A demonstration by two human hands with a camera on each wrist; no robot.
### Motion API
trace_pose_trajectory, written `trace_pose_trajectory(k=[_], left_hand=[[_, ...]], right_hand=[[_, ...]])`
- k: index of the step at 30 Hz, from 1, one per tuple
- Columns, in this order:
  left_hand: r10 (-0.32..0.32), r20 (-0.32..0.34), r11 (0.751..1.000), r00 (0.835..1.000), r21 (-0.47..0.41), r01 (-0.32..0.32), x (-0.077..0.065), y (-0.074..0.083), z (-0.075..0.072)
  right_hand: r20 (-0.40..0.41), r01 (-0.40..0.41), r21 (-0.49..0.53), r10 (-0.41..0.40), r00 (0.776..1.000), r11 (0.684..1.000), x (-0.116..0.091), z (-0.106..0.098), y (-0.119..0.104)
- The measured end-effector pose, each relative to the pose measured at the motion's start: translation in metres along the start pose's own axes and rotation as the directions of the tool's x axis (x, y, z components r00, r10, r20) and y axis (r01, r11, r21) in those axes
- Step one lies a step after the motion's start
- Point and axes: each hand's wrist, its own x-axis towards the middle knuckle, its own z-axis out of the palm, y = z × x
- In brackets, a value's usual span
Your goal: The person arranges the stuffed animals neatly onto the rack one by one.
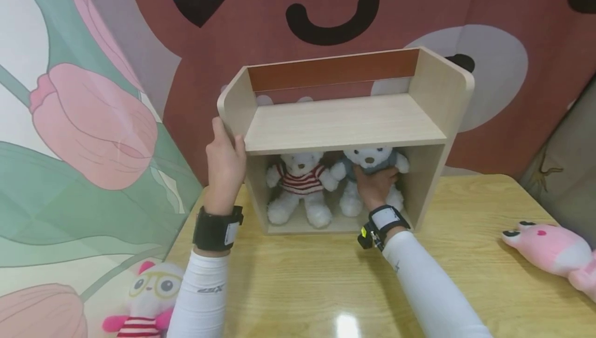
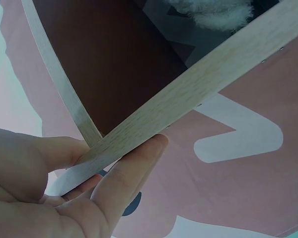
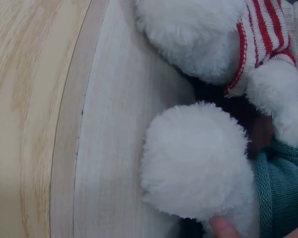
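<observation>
A small light-wood shelf stands on the table. At its left side my left hand grips the side panel, with thumb and fingers on opposite faces of the board. Inside the lower compartment my right hand holds the white plush bear in a blue-green knit top around its body. That bear's fluffy foot shows close up in the right wrist view, a fingertip touching it. To its left sits another white plush bear in a red-striped top. The shelf's top board hides part of both heads.
A pink plush toy lies at the table's right edge. At the lower left is a plush toy with yellow glasses, partly behind the left sleeve. The wooden table stretches in front, and a printed curtain hangs behind.
</observation>
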Motion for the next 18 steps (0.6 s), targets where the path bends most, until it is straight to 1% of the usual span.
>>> trace_pose_trajectory(k=[4, 9, 18], left_hand=[[-0.004, 0.003, 1.000, 1.000, -0.007, 0.004, 0.0001, -0.0001, -0.0001], [0.010, -0.010, 1.000, 1.000, -0.014, -0.010, 0.0007, -0.0005, 0.0008], [0.007, -0.012, 1.000, 1.000, -0.016, -0.008, 0.0010, -0.0006, 0.0007]], right_hand=[[0.003, -0.012, -0.005, 0.012, 1.000, 1.000, -0.0015, -0.0014, -0.0012], [0.012, -0.030, -0.003, 0.030, 0.999, 1.000, -0.0042, -0.0034, -0.0024], [0.023, -0.019, 0.000, 0.019, 1.000, 1.000, -0.0051, -0.0062, -0.0033]])
